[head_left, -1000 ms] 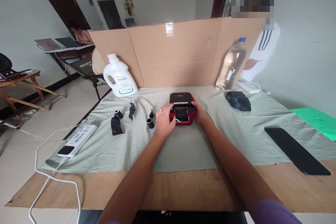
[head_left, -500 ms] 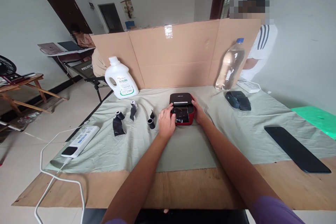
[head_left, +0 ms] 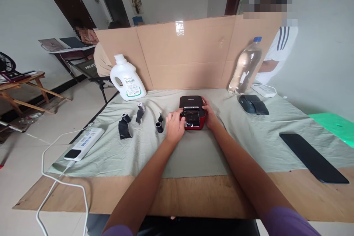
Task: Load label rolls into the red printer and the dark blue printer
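A small red and black label printer (head_left: pixel 191 115) sits on the pale green cloth (head_left: pixel 193 147) in the middle of the table, its lid open toward the back. My left hand (head_left: pixel 174 127) grips its left side, thumb and fingers curled against the front opening. My right hand (head_left: pixel 210 115) cups the right side, fingers wrapped round the casing. Three small black rolls (head_left: pixel 159 127) with loose black strips lie on the cloth just left of my left hand.
A white detergent jug (head_left: pixel 126 80) stands back left, a clear water bottle (head_left: pixel 245 67) back right, both before a cardboard screen (head_left: pixel 188 53). A black device (head_left: pixel 253 104), a dark phone (head_left: pixel 312 158) and a white power bank (head_left: pixel 84 143) with cable lie around. A person (head_left: pixel 279 49) stands behind the screen.
My left hand has slid a little to the right, from the printer's left front corner onto its front opening. The right hand keeps its hold. The view has shifted slightly.
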The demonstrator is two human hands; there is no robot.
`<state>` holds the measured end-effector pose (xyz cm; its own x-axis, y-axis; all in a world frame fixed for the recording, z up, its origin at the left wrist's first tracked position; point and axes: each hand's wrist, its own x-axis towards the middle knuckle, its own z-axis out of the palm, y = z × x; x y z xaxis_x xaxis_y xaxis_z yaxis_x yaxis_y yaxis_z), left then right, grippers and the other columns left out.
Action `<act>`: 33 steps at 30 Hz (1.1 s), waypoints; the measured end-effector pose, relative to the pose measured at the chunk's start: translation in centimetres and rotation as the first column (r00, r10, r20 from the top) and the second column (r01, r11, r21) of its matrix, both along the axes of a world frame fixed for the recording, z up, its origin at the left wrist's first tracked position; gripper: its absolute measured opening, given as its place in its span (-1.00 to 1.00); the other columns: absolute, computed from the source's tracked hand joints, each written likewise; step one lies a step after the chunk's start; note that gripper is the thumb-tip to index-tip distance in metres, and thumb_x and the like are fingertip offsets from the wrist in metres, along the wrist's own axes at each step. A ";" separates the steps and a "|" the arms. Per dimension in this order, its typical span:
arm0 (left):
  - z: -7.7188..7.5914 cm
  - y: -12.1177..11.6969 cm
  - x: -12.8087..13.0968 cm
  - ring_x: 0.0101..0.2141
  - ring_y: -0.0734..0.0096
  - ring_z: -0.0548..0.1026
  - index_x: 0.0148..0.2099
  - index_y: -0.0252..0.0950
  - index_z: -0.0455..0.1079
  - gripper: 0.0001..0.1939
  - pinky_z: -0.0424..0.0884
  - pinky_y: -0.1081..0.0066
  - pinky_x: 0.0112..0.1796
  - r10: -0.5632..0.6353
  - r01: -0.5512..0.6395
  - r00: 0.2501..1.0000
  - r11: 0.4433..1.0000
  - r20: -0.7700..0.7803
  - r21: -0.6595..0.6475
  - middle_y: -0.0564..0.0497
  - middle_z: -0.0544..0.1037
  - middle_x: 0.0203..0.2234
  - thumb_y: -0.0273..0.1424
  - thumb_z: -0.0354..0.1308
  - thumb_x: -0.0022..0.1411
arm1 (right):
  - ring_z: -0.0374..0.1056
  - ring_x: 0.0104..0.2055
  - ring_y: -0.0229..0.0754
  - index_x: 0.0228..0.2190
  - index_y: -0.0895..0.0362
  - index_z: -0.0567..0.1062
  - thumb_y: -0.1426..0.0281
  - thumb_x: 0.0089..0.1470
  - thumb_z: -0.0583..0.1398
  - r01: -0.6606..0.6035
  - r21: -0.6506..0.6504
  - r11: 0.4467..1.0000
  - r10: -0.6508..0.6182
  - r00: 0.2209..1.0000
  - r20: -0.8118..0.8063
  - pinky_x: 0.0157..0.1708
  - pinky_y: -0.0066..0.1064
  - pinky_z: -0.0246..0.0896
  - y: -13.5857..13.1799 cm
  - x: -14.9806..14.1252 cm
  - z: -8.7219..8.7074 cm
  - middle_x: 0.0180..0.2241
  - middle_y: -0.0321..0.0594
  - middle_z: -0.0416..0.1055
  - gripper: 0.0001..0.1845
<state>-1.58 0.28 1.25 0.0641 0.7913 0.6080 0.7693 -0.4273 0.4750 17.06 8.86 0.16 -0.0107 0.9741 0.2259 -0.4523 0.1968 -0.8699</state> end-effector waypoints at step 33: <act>5.6 4.1 -12.2 0.28 -0.17 0.27 0.34 -0.28 0.30 -0.39 0.22 -0.03 0.23 0.379 -0.466 0.868 0.846 -0.322 -0.260 -0.25 0.40 0.26 -0.14 0.04 0.34 | 0.29 0.27 0.07 0.13 -0.02 0.49 0.21 0.02 0.23 0.129 -0.021 0.991 -0.128 0.990 0.054 0.35 0.01 0.05 -0.9 -0.5 -0.4 0.18 -0.25 0.45 -0.40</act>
<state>-13.82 4.37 6.81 -0.2075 0.9220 0.3268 0.9490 0.1087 0.2959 16.55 7.95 -0.20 0.1040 0.9734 0.2040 -0.3783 0.2285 -0.8971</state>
